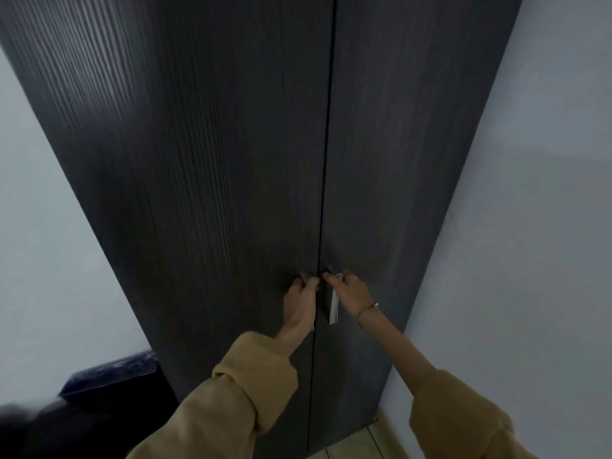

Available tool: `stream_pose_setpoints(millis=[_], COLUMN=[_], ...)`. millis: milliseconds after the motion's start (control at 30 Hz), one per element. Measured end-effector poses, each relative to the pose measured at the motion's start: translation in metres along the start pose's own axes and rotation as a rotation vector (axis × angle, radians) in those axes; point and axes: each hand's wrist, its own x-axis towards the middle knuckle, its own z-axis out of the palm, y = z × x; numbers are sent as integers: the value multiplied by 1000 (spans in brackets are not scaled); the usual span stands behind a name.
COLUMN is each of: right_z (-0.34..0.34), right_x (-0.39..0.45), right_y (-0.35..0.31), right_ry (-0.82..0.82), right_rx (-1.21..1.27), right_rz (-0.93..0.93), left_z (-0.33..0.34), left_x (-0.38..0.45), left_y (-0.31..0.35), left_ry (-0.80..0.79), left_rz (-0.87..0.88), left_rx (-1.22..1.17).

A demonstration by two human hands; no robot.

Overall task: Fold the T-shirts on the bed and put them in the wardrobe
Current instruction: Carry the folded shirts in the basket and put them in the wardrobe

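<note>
I am standing square to the wardrobe (205, 180), its two tall dark doors filling nearly everything ahead of me and running upright, the seam between them dropping straight down between my hands. The doors are shut flush, so the coming pull depends on that seam: each door should swing out and away from it, left door toward my left, right door toward my right.

The left handle (306, 283) and the right handle (333, 306) are pale upright bars sitting just either side of the seam, long axis vertical. My left hand (300, 304) is curling its fingers round the top of the left one; my right hand (347, 291) is gripping the upper end of the right one, with most of that bar showing below my fingers. Both hands are about equally near, one to each door.

No T-shirts are in sight — neither hand is carrying any, and the bed is outside my view. I judge I am opening up, or perhaps closing.

I am finding no brand, label or writing anywhere — only wood grain, grey walls, a dark blue-edged object (112, 376) low on my left, and a thin bracelet (367, 307) on my right wrist.
</note>
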Motion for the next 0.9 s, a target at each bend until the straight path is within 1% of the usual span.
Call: stream_pose_setpoints(millis=[67, 100, 267, 433, 633, 800, 900], right_z=[0, 0, 2, 2, -7, -15, -22], right_x=[7, 11, 22, 20, 13, 0, -15], right_y=[-1, -2, 6, 11, 16, 22, 28], right_ry=[23, 38, 43, -20, -87, -104, -94], right_rx=[44, 44, -13, -76, -122, -83, -43], right_rz=[-13, -21, -48, -45, -62, -70, -68], left_z=[7, 10, 19, 21, 21, 22, 24], left_x=[2, 2, -1, 0, -8, -39, -67], left_y=[2, 1, -2, -1, 4, 2, -2], left_ry=[59, 92, 259, 308, 353, 364, 376], left_rz=[18, 30, 129, 113, 76, 56, 73], left_rx=[-106, -118, 42, 122, 120, 98, 104])
